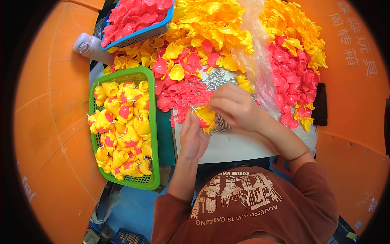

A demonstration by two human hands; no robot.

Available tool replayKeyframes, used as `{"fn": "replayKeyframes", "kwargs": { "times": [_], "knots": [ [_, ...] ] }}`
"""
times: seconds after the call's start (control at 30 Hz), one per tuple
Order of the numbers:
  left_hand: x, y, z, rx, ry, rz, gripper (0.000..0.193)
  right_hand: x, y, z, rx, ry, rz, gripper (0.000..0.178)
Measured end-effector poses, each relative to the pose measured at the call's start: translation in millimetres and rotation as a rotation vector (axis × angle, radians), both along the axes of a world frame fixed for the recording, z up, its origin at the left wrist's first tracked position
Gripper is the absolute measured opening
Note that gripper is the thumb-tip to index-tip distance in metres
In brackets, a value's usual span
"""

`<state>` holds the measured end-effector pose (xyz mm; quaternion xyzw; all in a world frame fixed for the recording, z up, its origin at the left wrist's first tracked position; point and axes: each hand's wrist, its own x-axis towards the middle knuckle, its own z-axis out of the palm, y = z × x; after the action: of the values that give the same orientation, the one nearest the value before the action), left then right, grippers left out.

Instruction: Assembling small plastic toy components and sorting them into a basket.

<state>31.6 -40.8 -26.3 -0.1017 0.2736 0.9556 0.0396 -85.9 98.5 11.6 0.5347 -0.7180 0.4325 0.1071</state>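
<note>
My left hand [194, 136] is closed around a yellow plastic toy part [206, 117] with a pink piece on it. A short metal pin [193, 108] sticks up from its left end. My right hand [235, 105] is pinched at the upper right edge of this part; what its fingertips hold, if anything, is hidden. Beneath and beyond my hands lie loose metal pins [219, 79] on a white work surface [239, 147]. A heap of small pink plastic pieces [185, 94] is just beyond my left hand.
At left stands a green basket [154, 162] of yellow-and-pink toy parts. A blue basket [164, 29] of pink shells and a pale bottle [92, 46] are behind it. Yellow shells [207, 24] pile up at the back; clear plastic sheeting [260, 61] divides them from pink shells [289, 77]. Orange panels [53, 114] flank the table.
</note>
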Motion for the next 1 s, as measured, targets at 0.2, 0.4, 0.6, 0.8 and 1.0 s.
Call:
{"fn": "replayKeyframes", "kwargs": {
  "times": [0.2,0.4,0.6,0.8,1.0],
  "knots": [
    [-3,20,20,0.025,-0.005,-0.005,0.042,3,16,5,-0.02,0.091,0.048,0.028],
    [-4,22,21,0.036,0.05,-0.071,0.043,-2,25,5,-0.04,0.047,0.085,0.021],
    [-2,25,17,-0.058,0.054,-0.083,0.04,1,31,-9,-0.072,-1.073,0.165,0.011],
    [-5,20,10,-0.045,-0.05,-0.046,0.041,-2,22,-14,0.003,-1.09,0.104,0.014],
    [-19,12,9,0.071,-0.119,0.035,0.043,-50,3,-26,0.277,-0.402,-0.404,0.025]
  ]
}}
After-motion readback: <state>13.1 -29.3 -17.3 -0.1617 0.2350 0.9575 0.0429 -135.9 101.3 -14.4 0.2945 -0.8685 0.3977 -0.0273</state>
